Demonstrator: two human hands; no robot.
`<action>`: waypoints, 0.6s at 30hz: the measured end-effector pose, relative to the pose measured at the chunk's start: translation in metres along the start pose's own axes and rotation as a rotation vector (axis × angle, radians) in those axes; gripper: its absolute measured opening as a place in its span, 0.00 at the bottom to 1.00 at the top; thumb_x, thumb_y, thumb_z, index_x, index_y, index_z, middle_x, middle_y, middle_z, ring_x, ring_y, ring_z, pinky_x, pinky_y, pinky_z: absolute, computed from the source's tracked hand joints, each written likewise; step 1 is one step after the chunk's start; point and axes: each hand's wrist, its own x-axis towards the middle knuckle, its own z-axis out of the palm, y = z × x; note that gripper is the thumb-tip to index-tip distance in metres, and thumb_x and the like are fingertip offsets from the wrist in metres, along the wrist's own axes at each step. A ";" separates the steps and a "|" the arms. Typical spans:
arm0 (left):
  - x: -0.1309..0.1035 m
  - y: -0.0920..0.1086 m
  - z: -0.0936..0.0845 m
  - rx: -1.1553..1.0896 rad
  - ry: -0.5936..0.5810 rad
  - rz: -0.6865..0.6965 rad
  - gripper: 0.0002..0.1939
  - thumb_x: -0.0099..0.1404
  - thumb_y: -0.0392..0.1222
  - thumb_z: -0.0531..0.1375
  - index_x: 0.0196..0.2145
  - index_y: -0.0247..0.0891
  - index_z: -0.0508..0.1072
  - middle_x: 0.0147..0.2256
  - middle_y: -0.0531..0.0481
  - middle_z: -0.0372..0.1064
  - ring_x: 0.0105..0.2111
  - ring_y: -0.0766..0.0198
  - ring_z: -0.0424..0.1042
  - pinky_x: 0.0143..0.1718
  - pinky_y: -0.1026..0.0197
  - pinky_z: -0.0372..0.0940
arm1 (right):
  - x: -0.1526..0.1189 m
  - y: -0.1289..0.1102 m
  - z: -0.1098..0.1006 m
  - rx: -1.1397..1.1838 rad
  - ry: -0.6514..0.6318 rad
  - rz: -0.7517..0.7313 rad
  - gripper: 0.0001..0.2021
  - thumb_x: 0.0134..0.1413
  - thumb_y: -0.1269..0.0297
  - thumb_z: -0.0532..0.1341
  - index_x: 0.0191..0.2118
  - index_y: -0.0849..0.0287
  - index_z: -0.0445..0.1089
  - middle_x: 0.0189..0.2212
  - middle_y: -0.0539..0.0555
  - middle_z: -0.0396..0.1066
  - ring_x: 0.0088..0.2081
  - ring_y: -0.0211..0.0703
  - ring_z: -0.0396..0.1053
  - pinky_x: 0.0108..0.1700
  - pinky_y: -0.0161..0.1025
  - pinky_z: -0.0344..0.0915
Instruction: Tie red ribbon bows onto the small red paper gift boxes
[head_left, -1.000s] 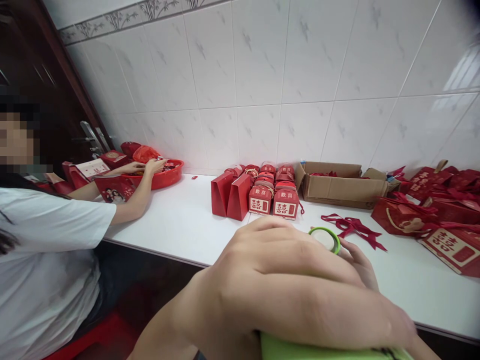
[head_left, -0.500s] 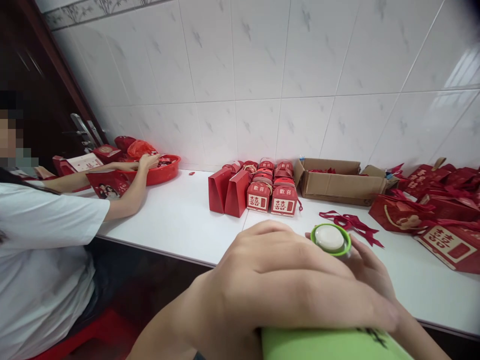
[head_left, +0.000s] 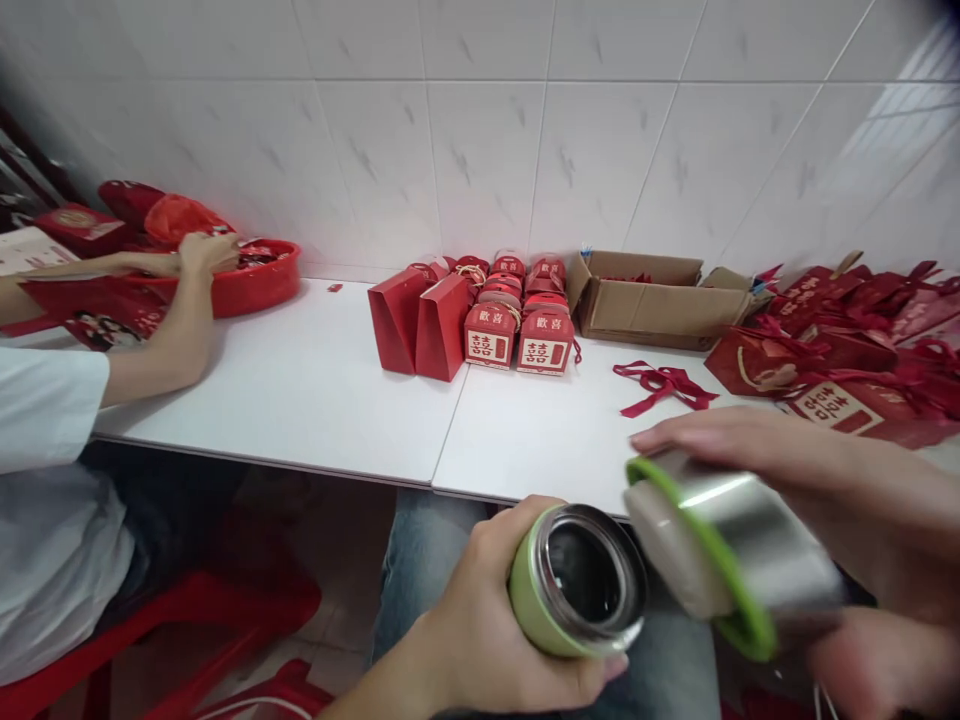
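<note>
Flask (head_left: 536, 600), open-mouthed, dark inside, perhaps holding liquid; left fingers (head_left: 502, 545) curl round it. Right fingers (head_left: 720, 435), blurred, grip its lid (head_left: 757, 540). Red basin (head_left: 259, 285) holds small packets (head_left: 262, 253).

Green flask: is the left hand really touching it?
Touching. The head view shows the left hand wrapped around the green flask, fingers against its side.

Gripping open green flask (head_left: 577, 580) in L hand (head_left: 495, 610), w/ mouth up, over denim-clad legs (head_left: 427, 550); holding steel lid (head_left: 739, 540) w/ green ring, tilted & blurred, just beside it in R hand (head_left: 885, 500). Facing white surface (head_left: 337, 385) w/ grouped red boxes (head_left: 517, 340), cardboard box (head_left: 649, 310), loose red ribbon (head_left: 664, 387) & red pkgs (head_left: 832, 340) at far R. Seated near co-worker (head_left: 45, 410) in white top, w/ arms at red basin (head_left: 262, 285), far L.
</note>
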 end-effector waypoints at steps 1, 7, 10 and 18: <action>0.001 -0.006 0.003 0.005 -0.007 0.004 0.29 0.43 0.38 0.70 0.44 0.36 0.67 0.36 0.47 0.72 0.33 0.58 0.72 0.37 0.59 0.69 | 0.006 -0.006 0.000 -0.156 -0.148 -0.075 0.34 0.42 0.54 0.70 0.58 0.42 0.64 0.55 0.51 0.67 0.55 0.53 0.66 0.54 0.40 0.67; -0.002 -0.023 0.010 -0.009 -0.018 -0.047 0.32 0.45 0.33 0.67 0.49 0.41 0.66 0.43 0.49 0.71 0.41 0.57 0.72 0.43 0.59 0.68 | 0.033 -0.021 0.007 -0.441 -0.630 -0.183 0.29 0.55 0.73 0.60 0.61 0.45 0.59 0.58 0.54 0.62 0.53 0.43 0.66 0.48 0.34 0.70; -0.004 -0.022 0.009 0.023 -0.034 -0.061 0.30 0.44 0.34 0.67 0.47 0.41 0.68 0.39 0.51 0.73 0.36 0.59 0.73 0.38 0.60 0.69 | 0.035 -0.020 0.009 -0.456 -0.716 -0.150 0.27 0.54 0.77 0.58 0.57 0.44 0.64 0.58 0.53 0.61 0.54 0.42 0.65 0.46 0.33 0.69; -0.001 -0.017 0.006 -0.102 -0.205 -0.083 0.29 0.42 0.35 0.69 0.45 0.37 0.71 0.41 0.49 0.73 0.40 0.54 0.73 0.42 0.58 0.69 | 0.043 -0.024 0.007 -0.386 -0.932 -0.248 0.29 0.48 0.86 0.54 0.51 0.48 0.71 0.57 0.50 0.64 0.59 0.42 0.59 0.55 0.39 0.63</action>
